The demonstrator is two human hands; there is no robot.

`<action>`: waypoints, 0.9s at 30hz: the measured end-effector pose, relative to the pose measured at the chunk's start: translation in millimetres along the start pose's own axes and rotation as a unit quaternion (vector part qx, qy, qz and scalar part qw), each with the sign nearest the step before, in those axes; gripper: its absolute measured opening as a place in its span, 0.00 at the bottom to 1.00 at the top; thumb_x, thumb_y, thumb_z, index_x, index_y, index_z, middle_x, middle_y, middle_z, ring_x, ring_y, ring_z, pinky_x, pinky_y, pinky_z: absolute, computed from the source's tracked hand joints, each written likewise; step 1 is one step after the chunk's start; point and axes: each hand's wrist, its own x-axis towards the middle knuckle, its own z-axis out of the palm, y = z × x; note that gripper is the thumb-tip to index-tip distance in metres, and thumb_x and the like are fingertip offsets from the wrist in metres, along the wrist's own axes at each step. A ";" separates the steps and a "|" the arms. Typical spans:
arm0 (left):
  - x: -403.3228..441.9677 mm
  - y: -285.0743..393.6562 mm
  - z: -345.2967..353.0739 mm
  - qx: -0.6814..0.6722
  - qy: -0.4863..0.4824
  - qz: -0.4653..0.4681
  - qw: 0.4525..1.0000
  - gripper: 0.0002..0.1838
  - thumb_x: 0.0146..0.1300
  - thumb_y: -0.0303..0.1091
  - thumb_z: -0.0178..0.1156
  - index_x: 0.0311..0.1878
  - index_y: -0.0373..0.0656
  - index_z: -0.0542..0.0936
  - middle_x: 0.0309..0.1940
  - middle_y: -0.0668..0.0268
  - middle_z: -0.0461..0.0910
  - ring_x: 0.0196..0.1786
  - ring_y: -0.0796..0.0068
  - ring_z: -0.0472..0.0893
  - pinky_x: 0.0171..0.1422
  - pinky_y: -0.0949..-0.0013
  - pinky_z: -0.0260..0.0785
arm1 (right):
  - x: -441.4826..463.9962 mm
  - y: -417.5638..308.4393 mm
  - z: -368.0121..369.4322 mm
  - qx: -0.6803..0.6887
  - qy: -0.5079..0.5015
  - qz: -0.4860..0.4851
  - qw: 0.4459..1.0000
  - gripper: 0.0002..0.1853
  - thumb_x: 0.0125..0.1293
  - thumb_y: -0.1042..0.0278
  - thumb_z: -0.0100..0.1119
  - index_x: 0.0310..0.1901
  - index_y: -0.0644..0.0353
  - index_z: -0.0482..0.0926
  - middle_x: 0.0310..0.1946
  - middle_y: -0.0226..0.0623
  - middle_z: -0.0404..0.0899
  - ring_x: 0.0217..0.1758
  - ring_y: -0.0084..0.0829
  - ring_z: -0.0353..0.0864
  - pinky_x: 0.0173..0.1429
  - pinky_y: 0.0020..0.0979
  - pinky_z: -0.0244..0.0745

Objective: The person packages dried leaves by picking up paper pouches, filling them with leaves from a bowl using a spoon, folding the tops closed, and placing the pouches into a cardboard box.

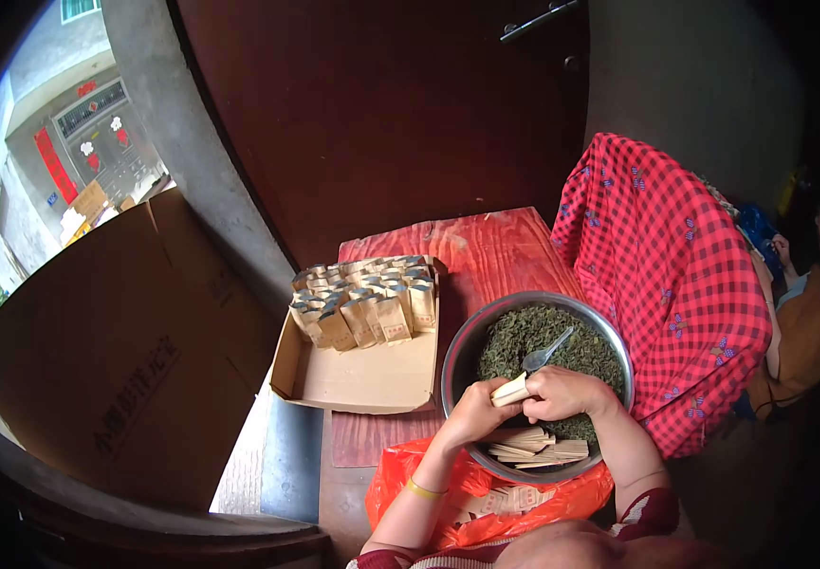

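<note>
Left hand and right hand are pinching a packet; seemingly finished packets are crowding the carton's far edge, flat ones seemingly pending inside the bowl's near rim.

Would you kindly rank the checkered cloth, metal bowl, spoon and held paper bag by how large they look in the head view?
1. Checkered cloth
2. Metal bowl
3. Spoon and paper bag, too alike to rank
</note>
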 end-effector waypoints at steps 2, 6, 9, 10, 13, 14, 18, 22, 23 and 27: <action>-0.7 2.2 -0.5 0.009 -0.001 0.006 1.000 0.12 0.59 0.29 0.70 0.44 0.35 0.82 0.32 0.67 0.83 0.36 0.84 0.76 0.42 0.71 0.73 | -0.7 -12.2 -5.9 0.042 -0.046 0.014 0.998 0.30 0.56 0.72 0.48 0.64 0.51 0.76 0.26 0.44 0.85 0.31 0.38 0.86 0.42 0.36 0.81; -0.8 4.1 -0.3 -0.011 -0.013 -0.030 0.999 0.17 0.59 0.33 0.71 0.49 0.35 0.82 0.35 0.58 0.85 0.39 0.76 0.81 0.47 0.67 0.75 | 2.3 -10.2 -11.3 0.054 -0.074 0.014 0.996 0.29 0.57 0.73 0.47 0.64 0.57 0.76 0.28 0.44 0.85 0.30 0.33 0.87 0.41 0.35 0.81; -2.3 9.8 -1.6 0.016 -0.025 -0.050 0.998 0.17 0.60 0.34 0.70 0.48 0.34 0.81 0.32 0.60 0.84 0.36 0.77 0.80 0.44 0.66 0.75 | 4.0 12.8 -1.7 0.158 -0.112 -0.030 0.981 0.22 0.68 0.68 0.50 0.63 0.59 0.76 0.35 0.40 0.85 0.31 0.27 0.87 0.41 0.31 0.81; -0.7 5.1 -1.6 -0.001 -0.033 -0.041 0.999 0.16 0.62 0.36 0.70 0.46 0.34 0.81 0.30 0.65 0.82 0.32 0.79 0.78 0.38 0.69 0.73 | 4.9 26.2 4.5 0.198 -0.103 -0.021 0.975 0.20 0.72 0.63 0.50 0.62 0.61 0.76 0.38 0.38 0.85 0.32 0.26 0.86 0.41 0.29 0.80; 0.1 2.4 -1.7 -0.070 -0.055 -0.025 0.996 0.15 0.66 0.39 0.67 0.48 0.38 0.80 0.28 0.74 0.77 0.29 0.87 0.72 0.32 0.77 0.68 | 2.1 19.0 -4.0 0.273 -0.080 -0.003 0.959 0.23 0.78 0.53 0.49 0.60 0.64 0.77 0.40 0.34 0.84 0.34 0.25 0.85 0.42 0.26 0.81; 1.7 -0.2 -0.8 -0.094 -0.064 -0.020 0.993 0.15 0.67 0.41 0.66 0.48 0.40 0.79 0.27 0.75 0.76 0.28 0.87 0.73 0.31 0.77 0.68 | 2.4 22.7 -3.2 0.290 -0.066 0.011 0.955 0.22 0.78 0.54 0.49 0.59 0.64 0.77 0.40 0.34 0.84 0.35 0.25 0.85 0.43 0.27 0.81; 3.3 -2.7 -4.5 -0.122 -0.088 -0.005 0.989 0.17 0.69 0.47 0.64 0.45 0.40 0.78 0.27 0.74 0.76 0.29 0.84 0.75 0.32 0.77 0.68 | 4.8 25.8 1.2 0.286 -0.005 0.009 0.958 0.18 0.78 0.58 0.50 0.56 0.65 0.78 0.38 0.36 0.84 0.35 0.27 0.86 0.43 0.28 0.83; -3.1 6.8 -4.4 -0.171 -0.090 0.018 0.981 0.19 0.74 0.49 0.56 0.49 0.41 0.78 0.28 0.73 0.78 0.29 0.85 0.76 0.32 0.78 0.68 | -0.1 5.1 -4.0 0.214 0.056 0.004 0.975 0.17 0.79 0.59 0.47 0.51 0.64 0.79 0.33 0.37 0.85 0.28 0.28 0.85 0.38 0.30 0.81; -3.1 6.8 -4.8 -0.193 -0.101 0.004 0.976 0.19 0.75 0.50 0.53 0.51 0.41 0.77 0.30 0.71 0.79 0.30 0.84 0.77 0.34 0.78 0.69 | -1.1 1.9 -6.2 0.181 0.063 0.018 0.981 0.17 0.79 0.58 0.46 0.49 0.64 0.79 0.32 0.38 0.84 0.26 0.29 0.85 0.36 0.30 0.80; -0.8 1.1 -9.7 -0.197 -0.143 -0.022 0.970 0.20 0.77 0.49 0.50 0.54 0.40 0.77 0.33 0.69 0.81 0.34 0.82 0.80 0.37 0.77 0.71 | -1.2 3.2 -4.2 0.171 0.077 0.017 0.982 0.17 0.79 0.57 0.46 0.47 0.62 0.79 0.29 0.36 0.84 0.23 0.27 0.84 0.33 0.30 0.78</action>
